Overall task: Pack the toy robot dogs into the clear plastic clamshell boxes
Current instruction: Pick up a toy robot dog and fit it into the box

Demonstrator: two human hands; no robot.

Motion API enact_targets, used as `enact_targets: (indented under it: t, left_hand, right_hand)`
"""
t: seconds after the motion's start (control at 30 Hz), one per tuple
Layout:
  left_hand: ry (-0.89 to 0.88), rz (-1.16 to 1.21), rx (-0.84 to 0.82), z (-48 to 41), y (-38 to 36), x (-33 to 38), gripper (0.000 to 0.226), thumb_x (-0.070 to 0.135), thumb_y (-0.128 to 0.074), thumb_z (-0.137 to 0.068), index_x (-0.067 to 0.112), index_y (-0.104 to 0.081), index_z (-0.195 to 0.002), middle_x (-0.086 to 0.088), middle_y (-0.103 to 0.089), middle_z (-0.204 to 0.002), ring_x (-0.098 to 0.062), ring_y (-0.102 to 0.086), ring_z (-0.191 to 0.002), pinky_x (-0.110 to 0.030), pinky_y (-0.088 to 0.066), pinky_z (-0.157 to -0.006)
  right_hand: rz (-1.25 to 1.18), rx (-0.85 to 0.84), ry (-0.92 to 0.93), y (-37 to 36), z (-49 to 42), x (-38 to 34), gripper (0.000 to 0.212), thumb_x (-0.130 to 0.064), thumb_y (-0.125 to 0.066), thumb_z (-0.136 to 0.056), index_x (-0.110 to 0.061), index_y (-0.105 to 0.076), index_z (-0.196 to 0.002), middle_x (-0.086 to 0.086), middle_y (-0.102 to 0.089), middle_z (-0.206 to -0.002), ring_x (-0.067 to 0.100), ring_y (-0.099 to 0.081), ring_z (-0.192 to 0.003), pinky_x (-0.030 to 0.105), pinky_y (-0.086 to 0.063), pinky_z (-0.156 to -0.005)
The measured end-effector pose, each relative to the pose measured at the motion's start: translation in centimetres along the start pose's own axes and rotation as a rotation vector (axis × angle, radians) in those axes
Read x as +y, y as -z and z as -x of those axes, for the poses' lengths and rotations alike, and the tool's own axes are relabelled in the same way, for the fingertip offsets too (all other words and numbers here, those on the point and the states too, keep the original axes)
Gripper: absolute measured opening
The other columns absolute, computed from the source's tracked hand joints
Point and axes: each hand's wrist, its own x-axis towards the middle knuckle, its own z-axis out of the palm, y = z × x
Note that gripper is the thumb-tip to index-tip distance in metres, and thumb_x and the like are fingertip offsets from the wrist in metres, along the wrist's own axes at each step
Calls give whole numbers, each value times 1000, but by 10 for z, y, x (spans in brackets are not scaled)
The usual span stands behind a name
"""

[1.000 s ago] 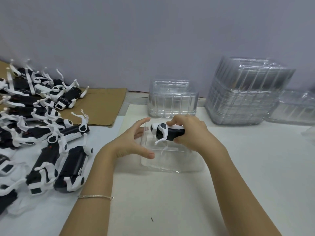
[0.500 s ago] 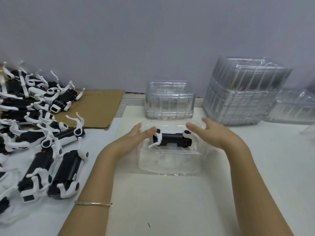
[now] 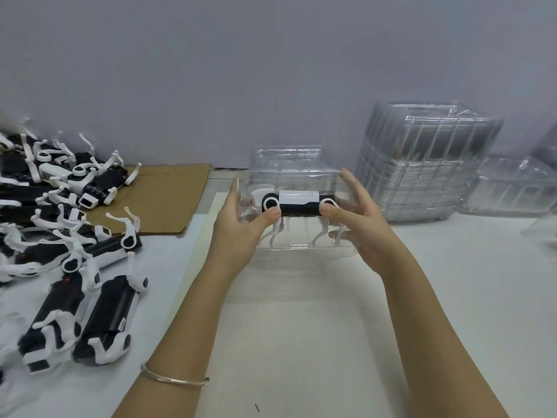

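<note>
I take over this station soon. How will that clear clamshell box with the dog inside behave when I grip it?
The clamshell box looks like thin clear plastic, so it probably flexes under thumbs and feels slick. The toy dog likely carries most of the weight. Gripping both ends, as the left hand and right hand do, seems steadiest.

We wear a thin metal bangle (image 3: 173, 377) — plain, pale silvery-gold — round the wrist of our left hand (image 3: 238, 233); our left forearm (image 3: 193, 321) and right forearm (image 3: 437, 321) are bare.
</note>
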Motion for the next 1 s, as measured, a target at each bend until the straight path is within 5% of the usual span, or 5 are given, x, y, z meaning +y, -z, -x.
enact_targets:
  t: [0.3, 0.63, 0.83, 0.93, 1.0]
  left_hand:
    - [44, 673, -285, -9, 60, 1, 58, 33, -57, -84, 23, -46, -140, -8, -68, -121, -33, -65, -109, -40, -56, -87]
    - [-146, 154, -71, 2, 12, 3, 43, 14, -83, -68, 51, -69, -84, 5, -75, -92, -19, -72, -89, -30, -59, -72]
    - [43, 253, -347, 2, 24, -2, 18, 17, -69, -90, 15, -63, -107, -7, -75, -98, -30, -65, -100, -36, -57, -78]
    - [161, 261, -64, -7, 44, -19, 29, -5, -66, -86, 19, -66, -102, 21, -70, -99, -5, -67, -83, -15, -55, -62]
    - [129, 292, 75, -12, 60, -30, 29, 1, -64, -88, 14, -65, -114, 1, -66, -121, -8, -68, -87, -16, -55, -67]
  right_hand:
    - [-570, -124, -265, -1, -3, 6, 62, -29, -71, -77, -39, -52, -136, 8, -54, -139, 36, -68, -99, 42, -56, -64]
    - [-816, -415, -548, -58, 0, 34, 47, -40, -60, -88, -3, -65, -116, 20, -62, -110, 37, -59, -94, 44, -53, -83]
    - [-698, -200, -391, -53, -1, 21, 50, -27, -71, -79, -20, -61, -127, 12, -67, -115, 36, -69, -89, 50, -57, -73]
    - [-523, 1, -148, -42, -1, 3, 68, -21, -77, -68, -38, -50, -129, -1, -64, -121, 30, -73, -88, 42, -57, -66]
    - [-388, 110, 14, -33, -1, -5, 74, -24, -76, -67, -45, -46, -131, -5, -66, -119, 28, -68, -104, 36, -55, -72]
